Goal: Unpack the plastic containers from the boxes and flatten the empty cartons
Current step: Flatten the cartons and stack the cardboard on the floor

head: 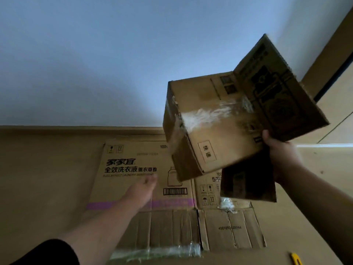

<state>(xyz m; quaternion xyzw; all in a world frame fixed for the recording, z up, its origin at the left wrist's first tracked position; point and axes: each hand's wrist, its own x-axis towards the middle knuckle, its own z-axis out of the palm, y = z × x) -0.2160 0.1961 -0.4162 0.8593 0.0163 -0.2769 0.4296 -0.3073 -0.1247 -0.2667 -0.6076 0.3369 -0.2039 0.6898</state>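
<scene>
Right hand (280, 152) grips a small carton (215, 131) by its lower edge at about 3 o'clock, fingers hidden behind the card; carton is in the air, tilted, flaps hanging open, torn clear tape (210, 111) across its face. Left hand (142, 188) reaches out at about 7 o'clock, fingers straight, holding nothing, blurred. Below it a flattened laundry-detergent carton (137, 175) lies on the floor, centre to 6 o'clock. Yellow utility knife (296, 259) at 5 o'clock. No plastic containers in view. Step looks like flattening: one done, small one next. Next move likely needs the left hand on the carton to collapse it; remaining tape may need cutting.
</scene>
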